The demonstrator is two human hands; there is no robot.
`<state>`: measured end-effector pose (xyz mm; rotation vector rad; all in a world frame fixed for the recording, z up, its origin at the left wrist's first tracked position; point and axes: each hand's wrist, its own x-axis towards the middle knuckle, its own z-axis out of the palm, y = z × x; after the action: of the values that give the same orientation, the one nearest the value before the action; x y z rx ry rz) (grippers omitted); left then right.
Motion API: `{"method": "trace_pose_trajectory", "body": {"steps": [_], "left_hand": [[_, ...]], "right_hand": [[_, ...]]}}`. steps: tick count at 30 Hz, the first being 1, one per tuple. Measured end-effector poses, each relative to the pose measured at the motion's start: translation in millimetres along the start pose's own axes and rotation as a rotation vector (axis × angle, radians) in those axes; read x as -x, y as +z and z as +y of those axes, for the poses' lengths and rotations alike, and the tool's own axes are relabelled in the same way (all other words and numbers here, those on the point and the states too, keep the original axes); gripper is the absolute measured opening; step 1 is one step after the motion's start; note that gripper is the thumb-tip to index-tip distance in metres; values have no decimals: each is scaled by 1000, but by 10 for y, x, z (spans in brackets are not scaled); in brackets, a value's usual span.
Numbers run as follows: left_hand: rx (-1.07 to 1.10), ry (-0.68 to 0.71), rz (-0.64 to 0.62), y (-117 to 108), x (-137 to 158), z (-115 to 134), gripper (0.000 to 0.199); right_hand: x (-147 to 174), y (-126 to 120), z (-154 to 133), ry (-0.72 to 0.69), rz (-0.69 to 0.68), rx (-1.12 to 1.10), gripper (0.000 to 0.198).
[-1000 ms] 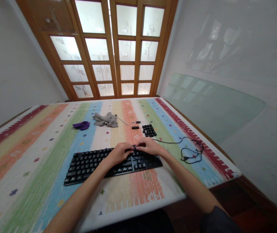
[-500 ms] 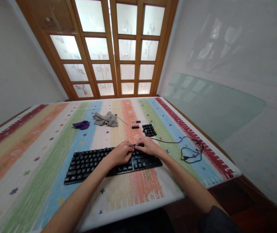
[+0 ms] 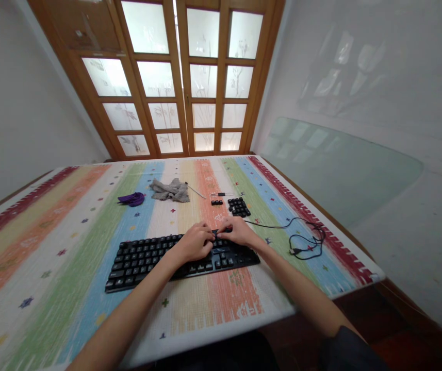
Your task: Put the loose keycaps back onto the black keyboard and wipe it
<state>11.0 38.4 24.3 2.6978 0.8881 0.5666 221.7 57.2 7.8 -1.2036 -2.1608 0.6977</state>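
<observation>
A black keyboard (image 3: 143,260) lies at a slant on the striped tablecloth in front of me. Over its right half, my left hand (image 3: 196,242) has its fingers bent and drawn together at the upper rows. Opposite it, my right hand (image 3: 238,232) pinches at the same spot, fingertips almost meeting the left ones. Whatever lies between the fingertips is too small and covered to make out. Beyond the right hand sits a block of loose black keycaps (image 3: 239,207). A short row of keycaps (image 3: 216,203) is to its left.
A small dark-handled tool (image 3: 221,194) and a thin rod (image 3: 195,190) lie behind the keycaps. Further left are a crumpled grey cloth (image 3: 170,190) and a purple bundle (image 3: 131,199). The coiled cable (image 3: 309,239) spreads to the right on the striped tablecloth (image 3: 100,242).
Both hands stay at the same place on the keyboard, with the right fingers shifted very slightly. The whole view has moved a little; the objects lie as before.
</observation>
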Motion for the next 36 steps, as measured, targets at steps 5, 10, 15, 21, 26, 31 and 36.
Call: {"method": "trace_pose_trajectory", "body": {"steps": [5,10,15,21,26,31,36], "left_hand": [[73,-90,150,-33,-156,-235,23],[61,-229,227,40,-487,-600,28],[87,-238,218,145,-850,-823,34],[127,-220,167,222,-1122,-929,30],[139,-257,142,262,-1192,-972,17],[138,-307,163,253,-1166,-958,12],[161,-284,148,78,-949,-841,13]], "right_hand": [[-141,-86,100,-47,143,100,10],[-478,-221,262,-64,225,392,25],[-761,-271,340,11,82,561,29],[-839,-230,392,84,35,614,29],[-851,-199,405,106,43,611,29],[-876,-190,383,97,79,542,21],[-690,-257,306,44,92,418,18]]}}
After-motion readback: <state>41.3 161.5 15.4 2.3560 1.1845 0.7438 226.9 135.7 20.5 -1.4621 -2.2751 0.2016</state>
